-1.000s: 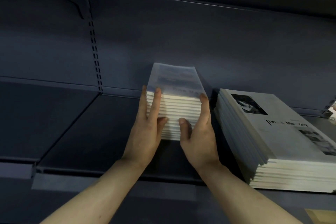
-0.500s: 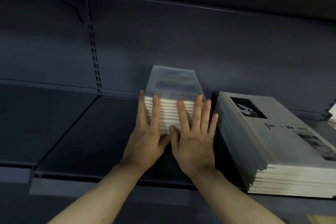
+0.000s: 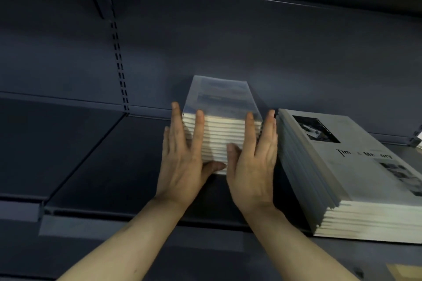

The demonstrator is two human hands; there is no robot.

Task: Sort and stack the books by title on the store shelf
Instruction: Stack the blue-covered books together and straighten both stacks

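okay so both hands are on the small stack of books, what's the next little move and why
Probably squeeze the stack's sides gently to square it. The left hand and right hand lie flat-fingered against the small stack, whose page edges look slightly uneven; it stands apart from the bigger stack.

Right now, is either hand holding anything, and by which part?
Nothing is gripped. Both hands, left and right, press straight fingers against the front edge of the small stack.
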